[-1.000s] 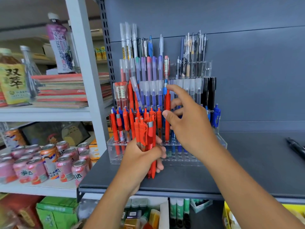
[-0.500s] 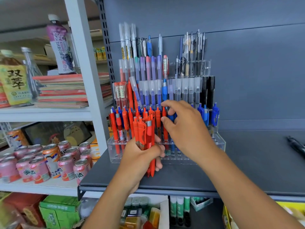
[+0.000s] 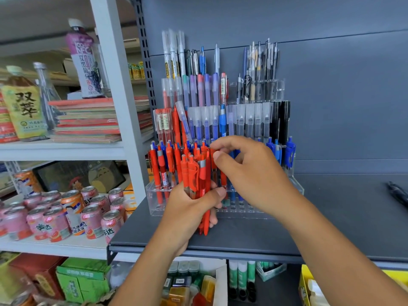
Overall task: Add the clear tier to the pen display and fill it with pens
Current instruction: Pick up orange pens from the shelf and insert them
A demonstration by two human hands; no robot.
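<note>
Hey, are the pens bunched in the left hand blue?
No, the left hand grips an upright bundle of red pens.

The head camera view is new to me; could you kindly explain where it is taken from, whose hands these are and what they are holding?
There is no machine here: a person wears one camera on the head, and it looks down at their own bare hands. The left hand grips a bundle of red pens. The right hand seems to pinch the top of one red pen standing in the clear tier, the front step of a pen display. The display stands on a dark grey shelf, where black pens lie loose at the right. Drink cans stand on the neighbouring shelf.
</note>
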